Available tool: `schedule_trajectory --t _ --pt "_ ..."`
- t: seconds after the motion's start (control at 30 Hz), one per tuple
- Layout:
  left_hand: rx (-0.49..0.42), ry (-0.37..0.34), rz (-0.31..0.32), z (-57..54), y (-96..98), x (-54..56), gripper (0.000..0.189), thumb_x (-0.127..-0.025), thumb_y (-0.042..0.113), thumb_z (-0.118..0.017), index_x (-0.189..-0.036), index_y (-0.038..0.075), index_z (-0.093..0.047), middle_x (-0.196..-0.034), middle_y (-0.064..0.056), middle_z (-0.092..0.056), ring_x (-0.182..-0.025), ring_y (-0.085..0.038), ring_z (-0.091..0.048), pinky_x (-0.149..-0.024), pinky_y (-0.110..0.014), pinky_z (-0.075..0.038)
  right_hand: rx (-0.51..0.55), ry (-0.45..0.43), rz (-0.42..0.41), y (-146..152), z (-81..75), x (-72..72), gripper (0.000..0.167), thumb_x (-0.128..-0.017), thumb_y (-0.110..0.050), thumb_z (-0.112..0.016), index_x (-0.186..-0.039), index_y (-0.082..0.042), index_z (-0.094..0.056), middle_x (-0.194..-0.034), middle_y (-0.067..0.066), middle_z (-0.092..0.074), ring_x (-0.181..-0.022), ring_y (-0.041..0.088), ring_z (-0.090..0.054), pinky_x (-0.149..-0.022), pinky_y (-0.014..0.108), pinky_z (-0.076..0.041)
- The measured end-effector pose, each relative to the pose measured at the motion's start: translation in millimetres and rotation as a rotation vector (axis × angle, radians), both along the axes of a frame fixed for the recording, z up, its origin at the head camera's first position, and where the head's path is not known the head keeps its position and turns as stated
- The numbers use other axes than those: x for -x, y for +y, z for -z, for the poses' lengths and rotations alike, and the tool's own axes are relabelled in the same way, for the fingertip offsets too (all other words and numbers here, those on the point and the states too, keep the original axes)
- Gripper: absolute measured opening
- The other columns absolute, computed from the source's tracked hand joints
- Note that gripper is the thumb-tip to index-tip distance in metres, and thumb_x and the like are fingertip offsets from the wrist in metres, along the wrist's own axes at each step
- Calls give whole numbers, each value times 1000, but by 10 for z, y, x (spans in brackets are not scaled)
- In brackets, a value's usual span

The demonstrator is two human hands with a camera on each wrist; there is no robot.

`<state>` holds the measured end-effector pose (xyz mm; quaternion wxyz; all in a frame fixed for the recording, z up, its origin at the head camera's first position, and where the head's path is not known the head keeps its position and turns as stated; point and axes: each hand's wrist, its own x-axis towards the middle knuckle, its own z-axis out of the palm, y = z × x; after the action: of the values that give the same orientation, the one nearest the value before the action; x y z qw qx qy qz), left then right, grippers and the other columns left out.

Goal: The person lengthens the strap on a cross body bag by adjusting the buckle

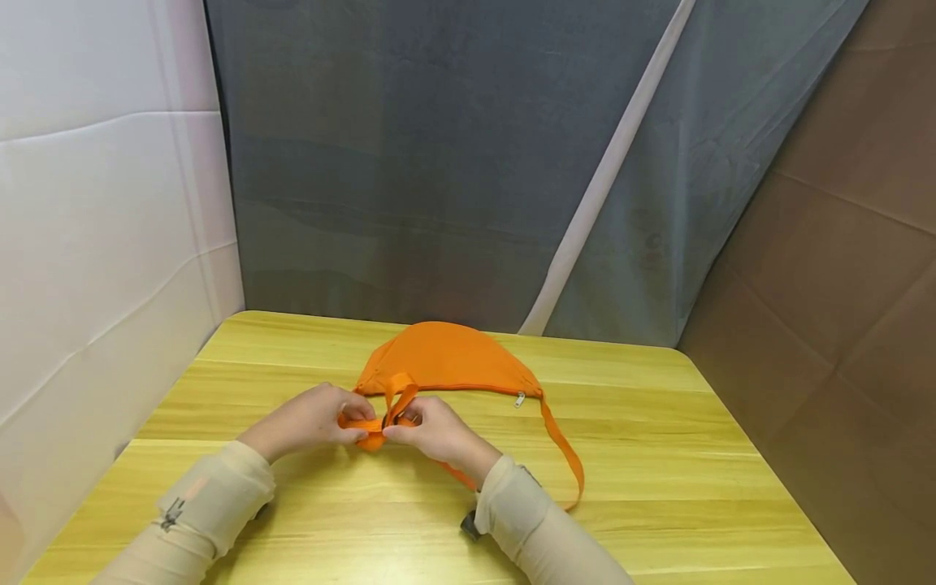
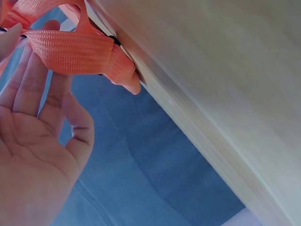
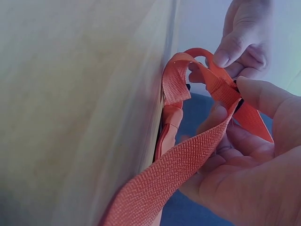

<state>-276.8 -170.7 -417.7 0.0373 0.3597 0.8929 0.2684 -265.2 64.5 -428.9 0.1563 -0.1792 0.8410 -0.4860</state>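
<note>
An orange waist bag (image 1: 442,353) lies flat at the far side of the table, its zipper pull (image 1: 520,400) at the right end. The orange webbing strap (image 3: 164,174) runs from the bag to both hands. My left hand (image 1: 322,421) pinches a loop of the strap between thumb and fingers, left of a black slider buckle (image 3: 239,102). On the other side, my right hand (image 1: 442,435) pinches the strap at that buckle, its thumb against the buckle's edge. A strap loop (image 1: 400,390) stands up between the hands. In the left wrist view the left fingers (image 2: 30,89) reach behind the webbing.
The hands work over a yellow wood-grain table (image 1: 702,479). Behind it hangs a grey cloth (image 1: 439,162) with a pale diagonal strip (image 1: 610,171). A white wall covering (image 1: 110,203) stands left, a brown one (image 1: 841,244) right. Part of the strap curves along the table at right.
</note>
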Motion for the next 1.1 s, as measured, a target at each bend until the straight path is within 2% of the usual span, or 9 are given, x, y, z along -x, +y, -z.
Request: schedule_trajectory --t 0.27,0.63,0.9,1.1 --pt "16 24 -18 3 1 4 15 -84 11 -80 -98 15 -76 -92 10 -73 -81 -5 -65 -76 -31 -55 -13 -8 18 28 0 5 14 -93 -27 -77 -99 -15 -74 -92 -6 -68 -81 13 -54 -70 29 -45" --pt "27 20 -35 8 12 -5 14 -85 18 -82 -97 16 -76 -92 10 -72 -77 -4 -61 -74 -30 -53 18 -33 11 47 7 -12 13 -94 -23 -76 -100 -12 -73 -91 -3 -67 -79 13 -53 -69 29 -45" --pt "21 8 -30 9 21 0 13 -85 17 -82 -96 15 -75 -91 10 -71 -77 -3 -59 -74 -29 -53 8 -21 4 57 18 -7 14 -93 -22 -76 -99 -10 -73 -90 -1 -66 -78 12 -53 -68 28 -45" --pt "25 40 -17 21 10 8 13 -86 17 -82 -96 14 -75 -90 9 -71 -74 -4 -58 -72 -28 -52 -7 -21 19 77 17 -8 13 -92 -22 -78 -99 -12 -73 -91 -3 -67 -78 12 -54 -69 28 -45"
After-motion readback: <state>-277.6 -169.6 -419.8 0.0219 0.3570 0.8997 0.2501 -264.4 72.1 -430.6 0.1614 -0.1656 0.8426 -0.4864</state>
